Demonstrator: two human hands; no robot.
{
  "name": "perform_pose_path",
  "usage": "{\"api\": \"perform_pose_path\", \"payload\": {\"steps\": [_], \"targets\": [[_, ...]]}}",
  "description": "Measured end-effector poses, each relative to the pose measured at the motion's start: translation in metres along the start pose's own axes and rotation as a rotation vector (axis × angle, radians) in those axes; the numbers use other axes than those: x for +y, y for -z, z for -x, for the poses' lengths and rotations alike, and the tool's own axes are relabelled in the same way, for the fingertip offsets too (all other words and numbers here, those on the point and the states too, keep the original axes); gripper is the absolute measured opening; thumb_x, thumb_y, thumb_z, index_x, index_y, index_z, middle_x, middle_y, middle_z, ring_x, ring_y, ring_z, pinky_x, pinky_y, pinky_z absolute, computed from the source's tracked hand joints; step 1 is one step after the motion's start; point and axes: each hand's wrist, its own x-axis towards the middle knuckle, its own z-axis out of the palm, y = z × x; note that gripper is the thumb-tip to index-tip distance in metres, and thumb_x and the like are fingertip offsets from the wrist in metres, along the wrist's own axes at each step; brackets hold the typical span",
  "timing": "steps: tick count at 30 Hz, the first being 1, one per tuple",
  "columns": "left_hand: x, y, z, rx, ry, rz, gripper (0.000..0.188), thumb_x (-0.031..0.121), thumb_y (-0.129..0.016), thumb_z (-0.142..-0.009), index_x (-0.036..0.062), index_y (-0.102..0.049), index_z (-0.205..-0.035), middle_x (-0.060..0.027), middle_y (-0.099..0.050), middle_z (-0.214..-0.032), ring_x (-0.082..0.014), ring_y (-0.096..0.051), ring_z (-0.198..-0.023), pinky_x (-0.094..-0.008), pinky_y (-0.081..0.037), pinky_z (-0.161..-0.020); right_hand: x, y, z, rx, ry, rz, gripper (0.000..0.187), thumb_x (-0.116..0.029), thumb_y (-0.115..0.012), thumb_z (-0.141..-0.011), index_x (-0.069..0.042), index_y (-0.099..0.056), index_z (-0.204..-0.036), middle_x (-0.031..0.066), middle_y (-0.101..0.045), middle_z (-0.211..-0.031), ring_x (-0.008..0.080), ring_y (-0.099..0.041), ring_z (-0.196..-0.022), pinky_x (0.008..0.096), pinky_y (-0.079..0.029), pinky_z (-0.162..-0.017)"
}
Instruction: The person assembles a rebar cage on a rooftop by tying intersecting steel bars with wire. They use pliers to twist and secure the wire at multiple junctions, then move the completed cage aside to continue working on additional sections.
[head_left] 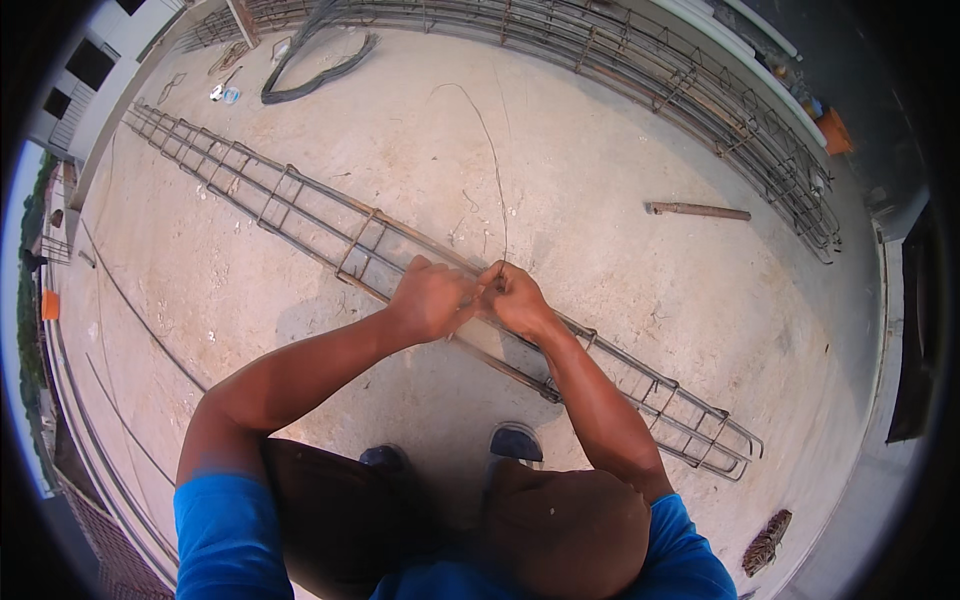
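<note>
A long rebar cage (368, 225) with square stirrups lies diagonally across the concrete floor in front of me. Over its middle my two hands meet. My right hand (516, 302) pinches a thin tie wire (497, 170), which rises from the fingers and curves away over the floor. Fingers curled, my left hand (434, 299) presses close against the right one and is slightly blurred. What it grips, if anything, is hidden. Stirrups cross the bars on both sides of my hands.
Several more rebar cages (640, 75) are stacked along the far wall. A bent wire bundle (320, 82) lies at the back. A rusty pipe (698, 211) rests to the right, a bundle of short ties (767, 543) at lower right. Long bars (140, 318) lie to the left.
</note>
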Motion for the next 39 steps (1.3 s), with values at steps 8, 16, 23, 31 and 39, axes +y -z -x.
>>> {"api": "perform_pose_path", "payload": {"steps": [8,16,23,31,39], "targets": [[0.012,-0.009,0.004,-0.011,0.038,-0.146,0.011,0.026,-0.077,-0.084,0.0148,-0.078,-0.085,-0.0029,-0.074,-0.086,-0.0224,-0.073,-0.088,-0.0454,-0.045,-0.088,0.000,0.001,0.006,0.082,-0.001,-0.011,0.008,0.003,-0.059,-0.101,0.002,-0.064,-0.106,0.0094,-0.071,-0.096,0.0159,-0.074,-0.085,0.0301,-0.061,-0.075],[-0.013,0.003,0.002,0.130,-0.420,-0.376,0.007,0.017,-0.074,-0.081,0.0155,-0.072,-0.088,0.0010,-0.064,-0.081,-0.0196,-0.066,-0.089,-0.0520,-0.045,-0.095,0.013,0.004,0.030,0.212,0.046,0.403,0.012,-0.010,-0.072,-0.094,-0.004,-0.074,-0.105,0.0083,-0.075,-0.090,0.0195,-0.073,-0.083,0.0344,-0.057,-0.078],[-0.035,0.014,-0.017,0.161,-0.696,-0.379,0.008,0.020,-0.076,-0.084,0.0148,-0.070,-0.084,0.0015,-0.059,-0.078,-0.0187,-0.062,-0.086,-0.0521,-0.046,-0.097,0.031,-0.021,0.063,0.267,0.567,0.852,0.014,-0.007,-0.070,-0.088,-0.009,-0.075,-0.101,0.0102,-0.073,-0.088,0.0281,-0.072,-0.090,0.0424,-0.057,-0.081],[-0.051,0.013,-0.031,0.085,-0.616,-0.397,0.027,0.040,-0.079,-0.089,0.0148,-0.073,-0.082,0.0004,-0.066,-0.080,-0.0197,-0.067,-0.086,-0.0477,-0.047,-0.091,0.035,-0.064,0.062,0.228,0.747,1.093,0.019,-0.014,-0.068,-0.093,-0.012,-0.072,-0.111,0.0084,-0.071,-0.093,0.0276,-0.069,-0.092,0.0418,-0.056,-0.086],[-0.019,0.018,-0.001,-0.618,0.398,0.350,0.066,0.065,-0.071,-0.096,0.0019,-0.080,-0.080,-0.0133,-0.078,-0.078,-0.0296,-0.076,-0.067,-0.0431,-0.059,-0.069,0.024,-0.057,0.100,0.075,0.624,0.756,0.027,-0.030,-0.063,-0.109,-0.014,-0.070,-0.129,0.0142,-0.071,-0.106,0.0332,-0.072,-0.096,0.0438,-0.060,-0.087]]}}
